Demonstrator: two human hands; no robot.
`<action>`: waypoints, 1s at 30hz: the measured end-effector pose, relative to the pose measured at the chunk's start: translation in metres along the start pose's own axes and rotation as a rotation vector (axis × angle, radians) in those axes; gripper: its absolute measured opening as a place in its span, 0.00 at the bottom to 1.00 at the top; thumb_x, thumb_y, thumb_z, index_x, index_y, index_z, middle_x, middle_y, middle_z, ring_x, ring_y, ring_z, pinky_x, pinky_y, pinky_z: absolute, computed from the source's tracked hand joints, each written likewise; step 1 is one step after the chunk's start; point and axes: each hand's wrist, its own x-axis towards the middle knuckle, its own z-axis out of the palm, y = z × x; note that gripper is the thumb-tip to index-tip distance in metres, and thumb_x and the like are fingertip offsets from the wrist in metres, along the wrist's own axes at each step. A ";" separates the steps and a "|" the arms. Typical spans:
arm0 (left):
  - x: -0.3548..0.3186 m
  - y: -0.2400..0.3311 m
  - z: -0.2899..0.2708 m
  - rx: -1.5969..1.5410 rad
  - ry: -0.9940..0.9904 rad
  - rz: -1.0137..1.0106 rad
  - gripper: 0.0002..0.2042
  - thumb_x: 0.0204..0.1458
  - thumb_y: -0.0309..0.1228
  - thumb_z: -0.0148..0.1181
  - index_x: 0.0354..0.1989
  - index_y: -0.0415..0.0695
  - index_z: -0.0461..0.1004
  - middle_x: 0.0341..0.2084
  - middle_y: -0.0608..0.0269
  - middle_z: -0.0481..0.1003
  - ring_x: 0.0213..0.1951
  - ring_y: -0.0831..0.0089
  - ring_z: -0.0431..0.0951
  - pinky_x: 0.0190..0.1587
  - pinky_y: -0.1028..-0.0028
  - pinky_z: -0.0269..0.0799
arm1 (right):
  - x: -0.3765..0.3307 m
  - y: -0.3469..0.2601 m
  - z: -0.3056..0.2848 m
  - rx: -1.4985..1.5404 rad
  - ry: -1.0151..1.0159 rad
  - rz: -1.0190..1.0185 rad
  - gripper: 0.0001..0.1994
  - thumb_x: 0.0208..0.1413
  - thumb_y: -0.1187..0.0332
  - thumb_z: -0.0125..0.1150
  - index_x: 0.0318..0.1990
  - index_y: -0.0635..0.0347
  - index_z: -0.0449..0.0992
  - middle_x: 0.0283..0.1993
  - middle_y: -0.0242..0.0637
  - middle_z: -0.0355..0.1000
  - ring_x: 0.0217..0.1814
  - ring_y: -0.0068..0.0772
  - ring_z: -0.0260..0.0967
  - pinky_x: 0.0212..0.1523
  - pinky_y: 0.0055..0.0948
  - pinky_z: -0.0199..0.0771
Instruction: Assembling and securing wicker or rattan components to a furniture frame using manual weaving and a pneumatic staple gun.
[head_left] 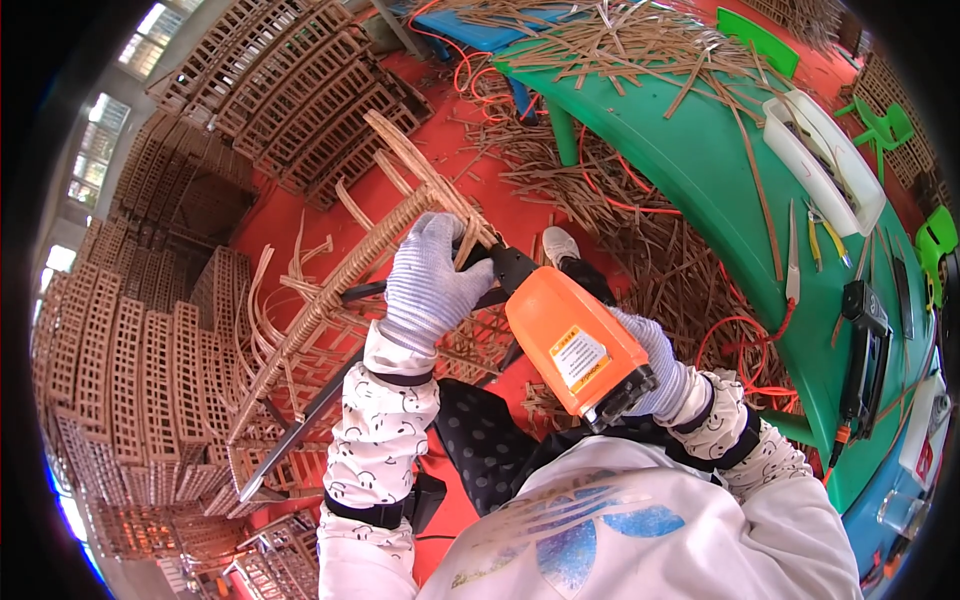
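An orange nail gun (575, 345) with a black nose and a label on its body is in my right hand (650, 365), gloved, fingers mostly hidden behind the tool. Its nose meets the corner of a woven rattan piece (340, 270), a brown braided rim with loose strips sticking out. Beside the nose, my left hand (432, 278) in a striped grey glove closes around the top of that rim and its strips. Dark metal bars (300, 430) run along the piece, which stands tilted to the left of my knees.
A green table (690, 130) curves along the right, bearing loose rattan strips (620, 40), a white bin (825, 160), yellow-handled pliers (828, 240) and a black tool (862, 350). Orange hose (740, 330) and scraps litter the red floor. Stacked woven frames (290, 90) rise at left.
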 end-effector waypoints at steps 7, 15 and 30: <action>-0.002 0.003 0.000 -0.005 0.037 0.052 0.18 0.31 0.33 0.68 0.27 0.36 0.67 0.22 0.53 0.69 0.26 0.60 0.71 0.31 0.67 0.67 | -0.002 -0.011 -0.001 -0.214 0.034 0.085 0.27 0.47 0.64 0.63 0.54 0.62 0.61 0.52 0.38 0.67 0.51 0.33 0.67 0.52 0.31 0.66; -0.006 0.005 0.006 0.017 0.120 0.034 0.18 0.30 0.32 0.68 0.27 0.36 0.68 0.24 0.52 0.69 0.27 0.57 0.71 0.32 0.66 0.68 | -0.004 -0.003 -0.004 -0.063 0.040 0.089 0.19 0.50 0.61 0.53 0.48 0.59 0.65 0.47 0.37 0.69 0.48 0.35 0.67 0.52 0.37 0.65; -0.029 0.020 0.018 0.082 0.300 0.155 0.18 0.33 0.33 0.70 0.28 0.40 0.68 0.24 0.57 0.67 0.24 0.61 0.72 0.27 0.66 0.68 | 0.052 -0.095 -0.146 -1.670 0.699 0.596 0.34 0.42 0.64 0.57 0.59 0.58 0.51 0.43 0.52 0.70 0.46 0.51 0.68 0.48 0.41 0.67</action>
